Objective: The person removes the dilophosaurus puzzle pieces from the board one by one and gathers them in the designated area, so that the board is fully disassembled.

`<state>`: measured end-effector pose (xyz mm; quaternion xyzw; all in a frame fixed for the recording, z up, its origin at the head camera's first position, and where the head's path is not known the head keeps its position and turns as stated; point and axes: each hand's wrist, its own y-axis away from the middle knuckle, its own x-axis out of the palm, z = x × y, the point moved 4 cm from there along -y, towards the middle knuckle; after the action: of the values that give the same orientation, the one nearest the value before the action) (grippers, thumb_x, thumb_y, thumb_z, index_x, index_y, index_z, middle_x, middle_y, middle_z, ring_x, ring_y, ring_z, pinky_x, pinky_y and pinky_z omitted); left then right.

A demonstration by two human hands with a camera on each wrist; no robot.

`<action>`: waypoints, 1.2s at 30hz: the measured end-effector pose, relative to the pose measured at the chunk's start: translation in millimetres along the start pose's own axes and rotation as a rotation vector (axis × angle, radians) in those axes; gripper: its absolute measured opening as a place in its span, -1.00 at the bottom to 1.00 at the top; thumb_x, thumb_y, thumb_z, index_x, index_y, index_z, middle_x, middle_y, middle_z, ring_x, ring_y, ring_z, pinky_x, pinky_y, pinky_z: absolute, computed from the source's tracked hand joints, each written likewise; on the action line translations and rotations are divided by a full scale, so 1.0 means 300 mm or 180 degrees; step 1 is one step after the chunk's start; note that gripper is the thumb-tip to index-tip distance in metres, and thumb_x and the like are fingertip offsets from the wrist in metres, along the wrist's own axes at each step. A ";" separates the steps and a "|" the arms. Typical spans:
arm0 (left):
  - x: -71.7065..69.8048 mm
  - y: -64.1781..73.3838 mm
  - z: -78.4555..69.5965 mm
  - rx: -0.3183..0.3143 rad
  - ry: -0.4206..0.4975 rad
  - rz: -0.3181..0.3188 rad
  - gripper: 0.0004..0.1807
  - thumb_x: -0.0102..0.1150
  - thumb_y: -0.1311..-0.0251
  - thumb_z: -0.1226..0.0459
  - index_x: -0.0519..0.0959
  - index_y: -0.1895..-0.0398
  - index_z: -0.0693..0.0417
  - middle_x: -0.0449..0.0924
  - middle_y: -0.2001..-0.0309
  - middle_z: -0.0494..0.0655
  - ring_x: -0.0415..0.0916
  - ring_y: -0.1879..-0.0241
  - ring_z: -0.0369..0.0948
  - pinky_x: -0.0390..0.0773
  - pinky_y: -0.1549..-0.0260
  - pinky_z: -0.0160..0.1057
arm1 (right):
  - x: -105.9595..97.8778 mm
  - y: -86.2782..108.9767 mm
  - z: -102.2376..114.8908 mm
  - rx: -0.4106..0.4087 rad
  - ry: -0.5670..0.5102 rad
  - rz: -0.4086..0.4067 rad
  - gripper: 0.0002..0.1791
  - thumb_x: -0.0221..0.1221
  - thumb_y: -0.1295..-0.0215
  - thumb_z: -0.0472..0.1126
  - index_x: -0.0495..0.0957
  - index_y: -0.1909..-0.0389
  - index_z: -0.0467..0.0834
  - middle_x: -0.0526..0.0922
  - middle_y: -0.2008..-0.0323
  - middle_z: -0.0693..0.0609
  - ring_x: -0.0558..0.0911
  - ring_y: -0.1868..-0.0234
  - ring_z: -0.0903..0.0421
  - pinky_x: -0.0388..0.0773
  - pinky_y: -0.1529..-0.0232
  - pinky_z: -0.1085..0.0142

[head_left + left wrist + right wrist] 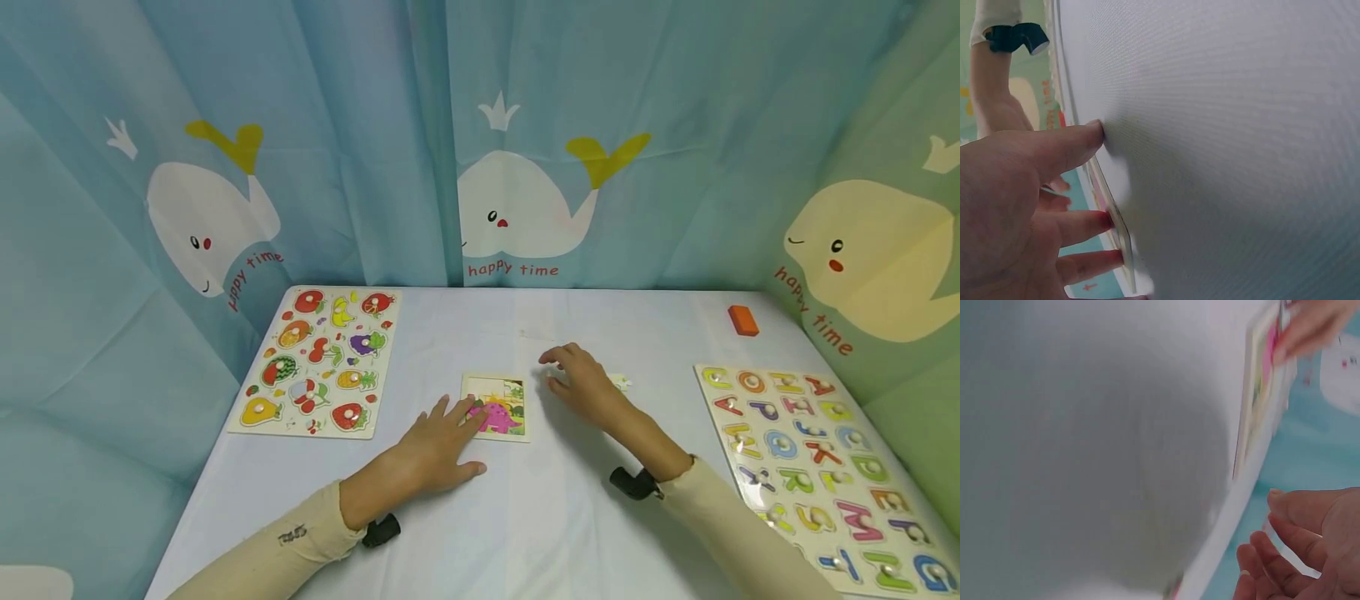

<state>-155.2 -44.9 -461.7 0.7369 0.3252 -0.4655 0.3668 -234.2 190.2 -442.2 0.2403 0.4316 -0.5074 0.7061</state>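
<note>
Hands are both released: the left hand [433, 452] lies spread, fingertips touching a small square pink-dinosaur puzzle with a pale frame [497, 421], mid-bench [555, 517]; the right hand [587, 387], fingers loosely bent, hovers just right of it. Beyond that hand lies a small pale-green flat piece [622, 382]. Farther out sit a white fruit-picture board [315, 372] left, a pale alphabet board [813, 496] right, and an orange-red block [743, 321] far right.

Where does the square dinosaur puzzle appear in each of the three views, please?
Head: the puzzle, below centre.
Left wrist: the puzzle, lower part, left of centre, nearly edge-on.
Right wrist: the puzzle, upper right, slanted and blurred.
Shared landmark: the left hand, at the puzzle in all three.
</note>
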 end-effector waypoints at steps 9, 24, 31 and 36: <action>-0.006 0.002 -0.003 0.0042 -0.0057 -0.0031 -0.14 0.29 -0.40 -0.13 0.28 -0.64 -0.02 0.16 -0.65 0.10 0.13 -0.59 0.30 0.39 -0.38 0.36 | 0.126 -0.018 0.073 -0.0082 0.0204 0.0242 -0.67 0.33 -0.42 -0.34 0.63 -0.16 -0.21 0.63 -0.12 -0.16 0.57 -0.16 -0.21 0.52 -0.09 -0.12; -0.005 0.003 -0.001 0.0040 -0.0041 -0.0049 -0.15 0.31 -0.38 -0.12 0.29 -0.63 -0.02 0.17 -0.65 0.09 0.13 -0.59 0.29 0.38 -0.37 0.38 | 0.128 0.021 0.132 -0.0293 0.0807 0.0097 -0.56 0.39 -0.36 -0.31 0.64 -0.24 -0.17 0.75 -0.12 -0.11 0.66 -0.20 -0.16 0.53 -0.05 -0.09; -0.007 0.006 -0.002 0.0056 -0.0069 -0.0059 -0.14 0.30 -0.39 -0.12 0.29 -0.64 -0.01 0.17 -0.64 0.10 0.15 -0.58 0.30 0.40 -0.36 0.37 | 0.120 0.017 0.153 -0.0285 0.0910 0.0151 -0.51 0.43 -0.32 -0.31 0.63 -0.27 -0.19 0.75 -0.13 -0.14 0.65 -0.23 -0.17 0.55 -0.09 -0.14; -0.006 0.003 -0.002 0.0046 -0.0075 -0.0039 -0.15 0.27 -0.41 -0.14 0.28 -0.64 -0.02 0.16 -0.65 0.09 0.13 -0.58 0.30 0.39 -0.37 0.37 | 0.116 0.001 0.152 -0.0184 0.0851 0.0462 -0.49 0.38 -0.39 -0.26 0.58 -0.33 -0.15 0.67 -0.16 -0.13 0.58 -0.27 -0.18 0.48 -0.11 -0.15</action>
<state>-154.8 -44.9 -459.8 0.7319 0.3221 -0.4787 0.3625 -213.3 137.1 -448.6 0.3159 0.5177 -0.4058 0.6838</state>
